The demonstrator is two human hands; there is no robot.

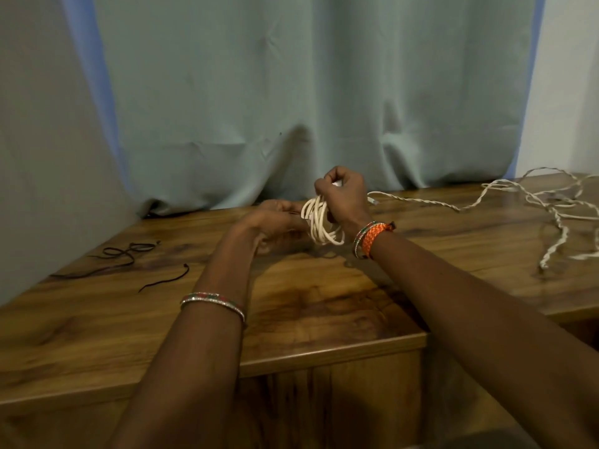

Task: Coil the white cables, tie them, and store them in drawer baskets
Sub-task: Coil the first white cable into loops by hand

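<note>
The coil of white cable (319,222) hung above the table (129,319), the right hand (340,196) clenched around its top, the left hand (275,215) pinching its side. Light, springy loops probably needed gripping across all strands.

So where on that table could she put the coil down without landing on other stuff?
Bare wood lies on the table between her forearms, below the coil. The left holds black ties; the right is crowded with loose white cables.
</note>
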